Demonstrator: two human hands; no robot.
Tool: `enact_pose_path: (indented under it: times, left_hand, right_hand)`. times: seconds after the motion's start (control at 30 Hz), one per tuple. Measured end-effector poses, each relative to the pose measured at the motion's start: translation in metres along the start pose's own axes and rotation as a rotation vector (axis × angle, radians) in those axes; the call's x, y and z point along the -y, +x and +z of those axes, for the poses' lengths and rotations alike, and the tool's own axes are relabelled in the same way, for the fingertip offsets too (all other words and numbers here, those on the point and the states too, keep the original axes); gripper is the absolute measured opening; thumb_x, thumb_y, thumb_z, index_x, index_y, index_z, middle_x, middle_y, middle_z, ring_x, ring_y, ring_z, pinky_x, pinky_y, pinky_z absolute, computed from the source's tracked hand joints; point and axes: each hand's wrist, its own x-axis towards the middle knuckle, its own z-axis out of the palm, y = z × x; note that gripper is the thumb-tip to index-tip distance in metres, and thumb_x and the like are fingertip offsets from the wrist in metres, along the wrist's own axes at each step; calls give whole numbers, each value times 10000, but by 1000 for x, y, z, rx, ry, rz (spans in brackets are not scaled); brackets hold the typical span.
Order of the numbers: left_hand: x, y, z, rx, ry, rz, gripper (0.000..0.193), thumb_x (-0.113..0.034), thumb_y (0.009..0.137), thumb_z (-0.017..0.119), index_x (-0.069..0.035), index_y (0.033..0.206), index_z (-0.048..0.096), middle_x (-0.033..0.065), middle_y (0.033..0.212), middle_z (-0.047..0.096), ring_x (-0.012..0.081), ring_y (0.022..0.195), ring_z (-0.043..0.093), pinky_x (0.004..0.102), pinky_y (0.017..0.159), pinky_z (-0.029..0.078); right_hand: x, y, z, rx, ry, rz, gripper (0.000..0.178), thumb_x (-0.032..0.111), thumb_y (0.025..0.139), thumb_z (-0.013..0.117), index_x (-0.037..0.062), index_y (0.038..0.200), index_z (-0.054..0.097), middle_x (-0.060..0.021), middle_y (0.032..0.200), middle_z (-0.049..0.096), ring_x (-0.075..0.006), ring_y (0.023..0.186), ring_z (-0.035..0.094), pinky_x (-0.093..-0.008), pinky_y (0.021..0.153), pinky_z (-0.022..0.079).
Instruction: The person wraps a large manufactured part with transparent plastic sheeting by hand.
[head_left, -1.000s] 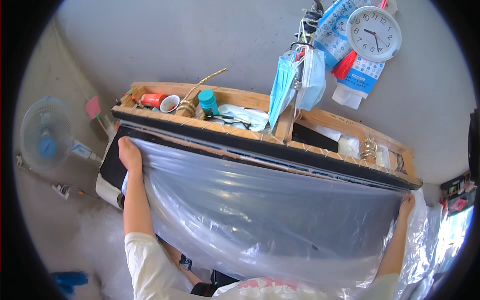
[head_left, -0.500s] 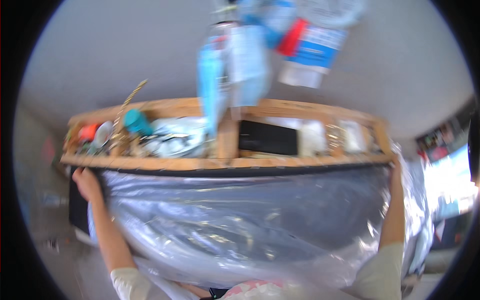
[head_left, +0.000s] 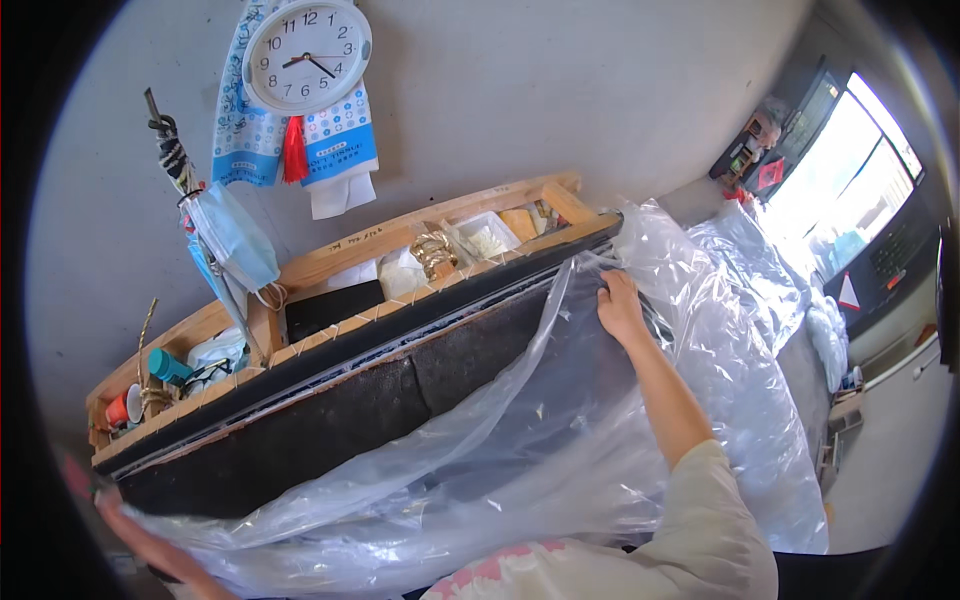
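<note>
A clear plastic sheet [head_left: 450, 500] hangs in loose folds in front of a long black padded backrest [head_left: 330, 430]. The upper part of the backrest's dark front is uncovered. Near its right end, my right hand [head_left: 622, 305] has its fingers closed on the sheet's upper edge. My left hand [head_left: 105, 495] is at the far left, beside the backrest's lower left corner and the end of the sheet. Motion blurs its fingers, so I cannot tell whether they grip the sheet. Along the top of the backrest runs an open wooden frame [head_left: 400, 225].
Inside the frame lie a teal cup [head_left: 168, 367], an orange cup [head_left: 124, 405], a black flat item [head_left: 335, 308] and a gold coil [head_left: 433, 250]. A face mask [head_left: 232, 235] and a clock [head_left: 307, 57] hang above. More crumpled plastic [head_left: 720, 340] spreads rightward, towards a bright window [head_left: 850, 150].
The sheet has come down from the backrest's top edge, baring its dark front. My view has turned right. Both hands have left the frame's ends, the left one dropping lower.
</note>
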Motion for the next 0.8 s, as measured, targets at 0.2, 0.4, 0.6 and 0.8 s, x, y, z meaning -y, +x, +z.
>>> enact_pose_path:
  times: [0.2, 0.4, 0.6, 0.8]
  left_hand:
    - [-28, -153, 25, 969, 885, 758, 296, -273, 773, 549, -13, 914, 548, 181, 1124, 537, 313, 1116, 477, 577, 1016, 177]
    - [81, -71, -161, 637, 1560, 100, 239, -164, 792, 496, 2, 940, 584, 173, 1021, 589, 344, 1021, 525, 425, 937, 370]
    - [-101, -130, 45, 1013, 774, -5, 131, -150, 793, 601, -43, 867, 584, 155, 799, 610, 337, 693, 601, 348, 630, 479]
    - [-139, -249, 202, 1386, -409, 179, 270, -107, 839, 571, -36, 1100, 567, 119, 1047, 603, 177, 870, 599, 278, 791, 453]
  right_hand:
    - [55, -35, -19, 340, 1234, 792, 210, 213, 812, 588, 44, 936, 576, -90, 815, 596, -150, 616, 558, -287, 436, 431]
    - [202, -197, -62, 1223, 1341, 427, 164, 178, 843, 587, 53, 946, 611, 35, 739, 555, -27, 623, 460, -166, 529, 353]
    - [201, -198, -54, 971, 1603, 273, 511, 32, 824, 557, 73, 1296, 367, 33, 701, 473, -15, 589, 404, -172, 492, 308]
    - [158, -181, -66, 536, 1185, -228, 556, 34, 722, 590, 44, 1247, 406, -54, 889, 542, -116, 774, 523, -259, 705, 433]
